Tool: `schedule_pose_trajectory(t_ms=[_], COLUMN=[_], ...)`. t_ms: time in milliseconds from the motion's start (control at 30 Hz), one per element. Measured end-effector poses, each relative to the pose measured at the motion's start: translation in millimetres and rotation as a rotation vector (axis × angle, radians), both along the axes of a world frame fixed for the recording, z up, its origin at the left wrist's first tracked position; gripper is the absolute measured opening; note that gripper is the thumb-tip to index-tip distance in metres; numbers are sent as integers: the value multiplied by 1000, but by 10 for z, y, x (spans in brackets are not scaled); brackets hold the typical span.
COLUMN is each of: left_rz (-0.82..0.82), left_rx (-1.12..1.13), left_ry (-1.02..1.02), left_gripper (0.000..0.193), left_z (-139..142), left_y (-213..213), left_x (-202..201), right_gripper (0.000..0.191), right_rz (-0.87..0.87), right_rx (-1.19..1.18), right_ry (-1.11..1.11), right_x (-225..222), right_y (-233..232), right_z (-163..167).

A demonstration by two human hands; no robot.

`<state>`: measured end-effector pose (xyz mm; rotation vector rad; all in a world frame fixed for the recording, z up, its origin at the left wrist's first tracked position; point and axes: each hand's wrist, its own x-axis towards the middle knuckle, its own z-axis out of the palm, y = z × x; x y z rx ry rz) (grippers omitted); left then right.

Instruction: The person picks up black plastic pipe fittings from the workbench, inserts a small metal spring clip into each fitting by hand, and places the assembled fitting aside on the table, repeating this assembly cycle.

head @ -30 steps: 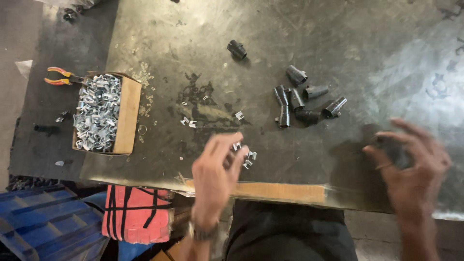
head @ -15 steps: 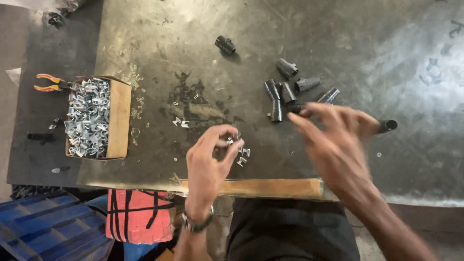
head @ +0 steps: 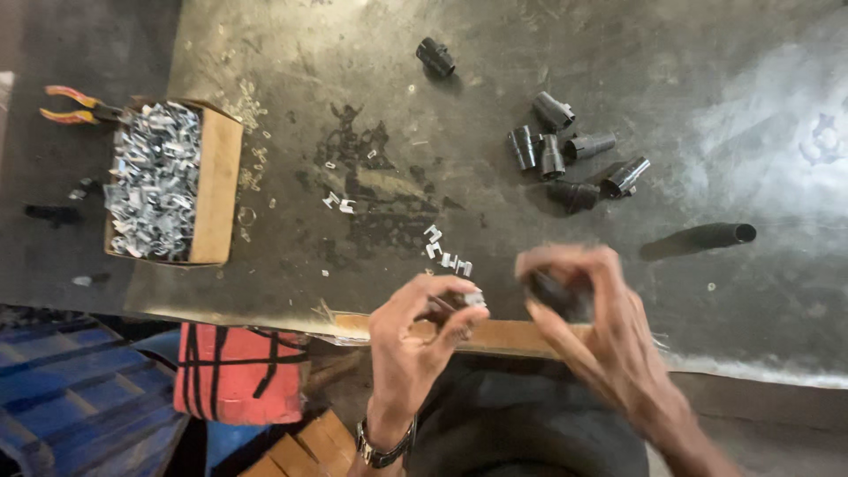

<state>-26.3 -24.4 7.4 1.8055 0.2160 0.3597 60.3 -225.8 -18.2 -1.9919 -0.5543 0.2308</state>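
The left hand point(head: 415, 331) pinches 1 small silver metal clip point(head: 474, 299) over the near edge of the grey metal table point(head: 495, 106); the right hand point(head: 587, 309) grips 1 black plastic cylindrical fitting point(head: 552, 291) just beside it. 5 more black fittings point(head: 565, 159) cluster on the table, 1 lone black fitting point(head: 435, 56) lies apart, and 1 cardboard box of silver clips point(head: 168, 181) sits left.

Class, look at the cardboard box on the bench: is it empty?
No, the cardboard box is heaped with small shiny metal clips, right up to its rim.

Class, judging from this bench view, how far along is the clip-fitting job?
Done: nothing clearly finished shows. In hand: the left hand pinches a metal clip, and the right hand holds a black fitting. Left: six black fittings and a black tube lie loose, a few clips wait nearby, and the box is full.
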Motion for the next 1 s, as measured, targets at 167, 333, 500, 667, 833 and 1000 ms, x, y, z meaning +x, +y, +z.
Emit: schedule_pose_trajectory(t_ms=[167,333,500,667,833,1000], left_rz=[-121,-167,-172,-208,-200,-221], left_rx=[-216,-195,-58,-37,115,328], left_ry=[44,50,52,27,50,86], left_gripper=[23,29,27,26,26,24], left_z=[-46,-1,48,78,100,125], left_y=[-117,-233,-274,-347,-403,-409], left_x=[-28,-37,-55,-62,-67,-82], right_gripper=[38,28,34,44,44,46], right_rz=[-41,-96,-103,-136,-136,-136], right_rx=[324,450,168,109,92,-20], right_ry=[214,475,124,12,-96,-235], right_x=[-489,-576,-525,-497,-499,-509], right_y=[-198,-251,-238,-210,-168,-176], right_z=[-255,-321,-152,-36,-16,-56])
